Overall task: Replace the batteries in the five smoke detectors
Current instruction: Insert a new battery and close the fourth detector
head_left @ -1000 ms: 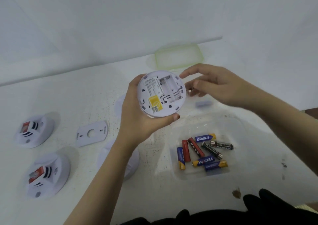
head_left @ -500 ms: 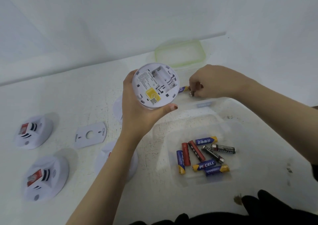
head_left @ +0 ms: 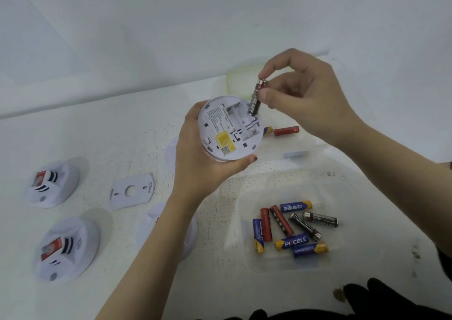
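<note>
My left hand [head_left: 195, 163] holds a round white smoke detector [head_left: 227, 131] with its back facing me; the battery bay is open and a yellow label sits on it. My right hand [head_left: 305, 94] pinches a black battery [head_left: 255, 99] upright, its lower end at the top edge of the bay. Two more detectors lie face up at the left, one further back [head_left: 52, 182] and one nearer [head_left: 66, 248]. Another detector [head_left: 168, 231] is partly hidden under my left forearm.
A clear plastic box [head_left: 342, 190] at the lower right holds several loose batteries [head_left: 291, 226]. A red battery [head_left: 286, 130] and a blue one lie on the table behind the detector. A white mounting plate [head_left: 132, 191] lies left of my wrist. A green-rimmed lid [head_left: 234, 80] sits at the back.
My right hand picked a black battery up from the table behind the detector and raised it over the open bay. The left hand kept holding the detector.
</note>
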Motion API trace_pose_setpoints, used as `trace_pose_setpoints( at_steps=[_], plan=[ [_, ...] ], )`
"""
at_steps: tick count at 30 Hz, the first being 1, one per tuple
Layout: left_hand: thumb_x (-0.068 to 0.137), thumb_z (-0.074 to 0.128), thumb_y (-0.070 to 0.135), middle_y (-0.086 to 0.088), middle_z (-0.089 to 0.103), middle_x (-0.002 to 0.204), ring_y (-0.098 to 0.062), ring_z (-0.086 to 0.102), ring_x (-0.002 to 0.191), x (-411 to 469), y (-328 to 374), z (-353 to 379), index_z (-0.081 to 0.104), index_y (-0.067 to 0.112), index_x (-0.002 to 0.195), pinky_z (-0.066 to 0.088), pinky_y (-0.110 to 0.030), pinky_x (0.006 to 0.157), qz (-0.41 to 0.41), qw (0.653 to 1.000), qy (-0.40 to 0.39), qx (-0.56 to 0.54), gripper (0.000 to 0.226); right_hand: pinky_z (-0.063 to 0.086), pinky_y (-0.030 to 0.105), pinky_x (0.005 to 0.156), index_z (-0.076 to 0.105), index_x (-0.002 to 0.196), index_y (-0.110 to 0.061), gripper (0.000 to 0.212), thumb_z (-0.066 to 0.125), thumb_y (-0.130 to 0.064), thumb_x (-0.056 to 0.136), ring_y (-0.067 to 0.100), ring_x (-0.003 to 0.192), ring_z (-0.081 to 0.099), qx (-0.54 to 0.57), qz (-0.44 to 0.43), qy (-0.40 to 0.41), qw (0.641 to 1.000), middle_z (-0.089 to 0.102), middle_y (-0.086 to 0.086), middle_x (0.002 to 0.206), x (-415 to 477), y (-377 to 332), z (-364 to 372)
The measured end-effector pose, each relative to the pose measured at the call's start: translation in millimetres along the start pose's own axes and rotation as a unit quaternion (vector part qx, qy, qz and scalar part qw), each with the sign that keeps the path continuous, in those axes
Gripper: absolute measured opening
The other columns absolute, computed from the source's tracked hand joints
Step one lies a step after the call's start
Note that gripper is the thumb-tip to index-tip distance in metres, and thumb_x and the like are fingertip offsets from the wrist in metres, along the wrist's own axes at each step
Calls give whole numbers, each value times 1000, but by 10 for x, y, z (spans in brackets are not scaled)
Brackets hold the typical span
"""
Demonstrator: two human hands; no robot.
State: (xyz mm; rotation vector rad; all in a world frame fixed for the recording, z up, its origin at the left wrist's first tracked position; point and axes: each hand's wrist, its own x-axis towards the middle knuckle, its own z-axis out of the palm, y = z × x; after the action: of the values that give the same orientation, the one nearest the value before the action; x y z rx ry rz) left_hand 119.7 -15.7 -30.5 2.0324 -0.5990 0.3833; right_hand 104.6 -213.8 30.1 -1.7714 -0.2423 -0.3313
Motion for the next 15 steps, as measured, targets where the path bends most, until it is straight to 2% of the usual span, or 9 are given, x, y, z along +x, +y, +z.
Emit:
trace_pose_setpoints(
  at_steps=[2,5,7,8,11,15],
  plan=[
    [56,79,55,15,51,126,-2,52,118,-7,19,-12,39,20,132,49,-33,99,20,1000,-1,17,93,43,29,60,61,93,-13,15,69,-9,80,18,63,57,-68,-30,-24,997,68,-8,67,-28,-20,35],
    [57,79,56,-2,59,125,-15,58,114,-33,61,-35,48,5,130,51,-46,92,44,998,3,34,94,44,20,68,64,96,-16,16,67,-14,80,8,82,58,-190,-91,-41,977,66,-7,88,-58,-4,70],
    [58,79,55,-7,61,122,-22,61,111,-48,82,-48,50,-2,128,52,-50,88,63,997,10,38,95,47,18,76,65,99,-18,18,66,-16,81,5,102,56,-207,-110,-37,971,62,-7,108,-61,-8,73],
    [58,79,55,-9,61,121,-24,61,110,-51,95,-53,51,-4,127,52,-51,88,68,997,16,41,95,50,19,78,65,102,-19,20,65,-15,82,4,105,56,-191,-99,-46,976,60,-8,113,-69,-21,77],
    [59,79,56,-11,63,119,-26,62,108,-43,124,-74,53,-6,126,52,-50,88,68,996,27,55,95,55,22,71,63,106,-16,22,60,-10,85,3,89,65,-129,-63,-88,986,67,-3,106,-110,-61,96],
    [63,75,62,-11,64,115,-25,63,102,-29,134,-106,56,-6,121,53,-47,83,87,992,35,83,92,56,22,65,64,103,-12,19,59,-9,85,10,82,68,-101,-59,-90,989,69,-1,100,-153,-37,130]
  ],
)
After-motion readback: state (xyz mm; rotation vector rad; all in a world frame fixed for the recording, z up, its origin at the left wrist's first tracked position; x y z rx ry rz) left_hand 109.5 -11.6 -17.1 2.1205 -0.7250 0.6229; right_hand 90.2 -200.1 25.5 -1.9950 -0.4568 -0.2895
